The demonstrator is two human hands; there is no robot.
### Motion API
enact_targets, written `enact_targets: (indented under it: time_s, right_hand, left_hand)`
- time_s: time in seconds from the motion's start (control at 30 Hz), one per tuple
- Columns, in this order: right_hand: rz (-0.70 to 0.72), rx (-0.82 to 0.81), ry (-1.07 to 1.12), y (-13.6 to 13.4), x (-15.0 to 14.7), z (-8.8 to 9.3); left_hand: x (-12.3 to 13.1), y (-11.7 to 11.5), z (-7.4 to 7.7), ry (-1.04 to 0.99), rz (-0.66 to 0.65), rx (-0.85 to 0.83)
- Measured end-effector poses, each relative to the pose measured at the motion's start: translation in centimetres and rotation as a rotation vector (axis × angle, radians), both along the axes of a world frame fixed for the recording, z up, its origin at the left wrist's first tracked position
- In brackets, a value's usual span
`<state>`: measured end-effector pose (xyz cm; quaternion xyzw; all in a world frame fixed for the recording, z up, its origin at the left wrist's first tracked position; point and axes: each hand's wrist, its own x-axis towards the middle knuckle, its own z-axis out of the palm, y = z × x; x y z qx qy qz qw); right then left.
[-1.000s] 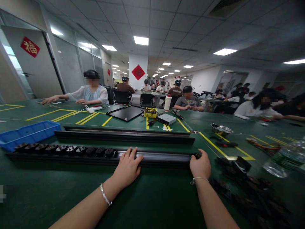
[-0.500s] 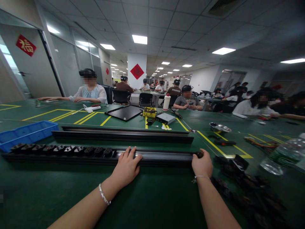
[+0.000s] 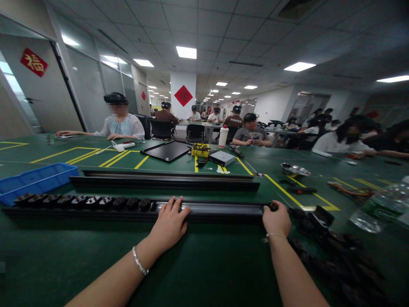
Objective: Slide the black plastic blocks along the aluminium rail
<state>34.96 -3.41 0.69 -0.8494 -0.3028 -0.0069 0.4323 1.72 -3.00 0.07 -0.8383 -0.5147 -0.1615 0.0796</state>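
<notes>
A long black rail lies across the table before me, with a row of black socket-like modules seated along its left half. My left hand grips the rail just right of that row, its fingers reaching over the top to the far edge. At the rail's right end, my right hand is closed on a small black module, mostly covered by the fingers. A loose heap of dark modules lies on the right, beyond the right hand.
Two more black rails lie behind mine. A blue bin stands left; a metal bowl, a screwdriver-like tool and a water bottle are on the right. A black panel lies farther back. People sit across the table.
My right hand has shifted slightly to the right with the small module, off toward the rail's end. The left hand and the rail have stayed put.
</notes>
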Motion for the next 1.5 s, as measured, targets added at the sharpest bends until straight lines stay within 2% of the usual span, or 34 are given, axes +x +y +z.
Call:
enact_targets:
  time_s: [0.47,0.6,0.7,0.83,0.93,1.03,1.1,1.23,1.4,1.5]
  right_hand:
    - [-0.032,0.085,-0.048,0.2,1.9,-0.9]
    - [-0.124,0.078,0.012,0.0,3.3,-1.1]
    - [-0.142,0.168,-0.041,-0.2,3.8,-0.9]
    - [-0.089,0.259,-0.136,-0.4,2.5,0.1]
    - [-0.07,0.306,-0.097,-0.8,1.0,1.0]
    - [0.033,0.331,-0.057,-1.5,-0.3,2.0]
    - [0.168,0.232,-0.078,-2.1,-1.0,2.8]
    - [0.459,-0.225,-0.192,-3.4,-1.0,4.3]
    - [0.582,-0.665,-0.203,-4.7,1.1,4.6]
    - [0.589,-0.827,-0.187,-5.2,2.2,4.4]
  left_hand:
    - [0.1,0.0,0.1,0.01,0.007,0.009]
    - [0.0,0.1,-0.1,0.006,0.003,0.025]
    - [0.0,0.1,-0.2,0.004,0.005,0.032]
    - [0.1,0.1,-0.3,0.006,0.009,0.04]
    - [0.1,0.1,-0.2,0.013,0.008,0.038]
    - [0.1,0.2,-0.1,0.017,0.001,0.038]
    - [0.1,0.4,-0.1,0.012,-0.003,0.04]
    - [0.1,0.5,0.0,-0.001,-0.006,0.029]
    - [0.1,0.5,0.0,0.0,-0.013,0.028]
    - [0.1,0.5,-0.1,0.0,-0.012,0.04]
